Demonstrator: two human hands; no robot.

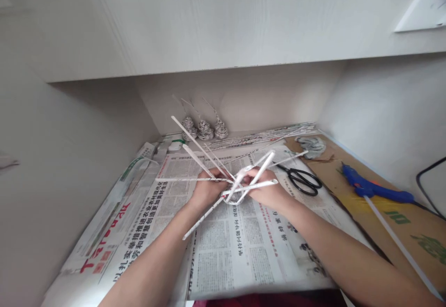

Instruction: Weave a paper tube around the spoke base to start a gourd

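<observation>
Between my two hands is a small woven piece of rolled newspaper tubes (234,198), with several tube ends sticking out in all directions. My left hand (211,188) grips its left side, fingers curled behind the tubes. On the other side my right hand (263,186) has its fingers closed round the piece, partly covered by white tubes crossing in front. Long tubes point up-left, left and down-left; shorter ones point up-right and right. The piece is held over the newspaper sheets (251,251). My fingertips are mostly hidden.
Three woven paper gourds (205,131) stand at the back, beside a bundle of paper tubes (265,135). Black-handled scissors (303,181) lie right of my hand. A blue glue gun (372,188) rests on cardboard (393,232), near a crumpled grey cloth (311,146). A cabinet panel (223,23) overhangs the back.
</observation>
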